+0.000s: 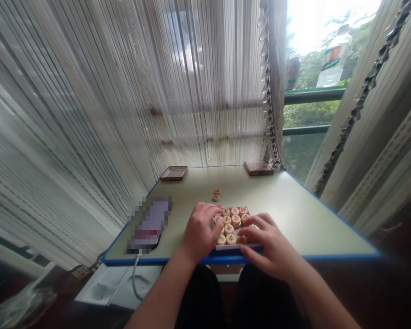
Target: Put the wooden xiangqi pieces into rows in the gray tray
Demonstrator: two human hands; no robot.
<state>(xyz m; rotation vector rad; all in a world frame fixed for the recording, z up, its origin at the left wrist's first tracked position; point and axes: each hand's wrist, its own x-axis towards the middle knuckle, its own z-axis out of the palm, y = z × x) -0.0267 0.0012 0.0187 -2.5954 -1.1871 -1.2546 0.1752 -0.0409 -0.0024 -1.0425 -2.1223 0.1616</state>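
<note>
A shallow box [226, 247] of round xiangqi pieces [230, 239] sits at the table's near edge, with the pieces laid in rows and some stacked. Red or dark characters mark their tops. My left hand [202, 228] is curled over the box's left side, its thumb and fingertips closed around pieces in the left column. From the right, my right hand [267, 242] reaches over the box with bent, spread fingers touching pieces. Its thumb lies by the front rim. Pieces under both hands are partly hidden.
Two small loose pieces [216, 198] lie beyond the box. A phone [150, 224] with a cable [134, 274] is on the left. At the far edge are an open tray-like lid [174, 172] and a brown box [259, 167]. String curtains [205, 82] hang behind.
</note>
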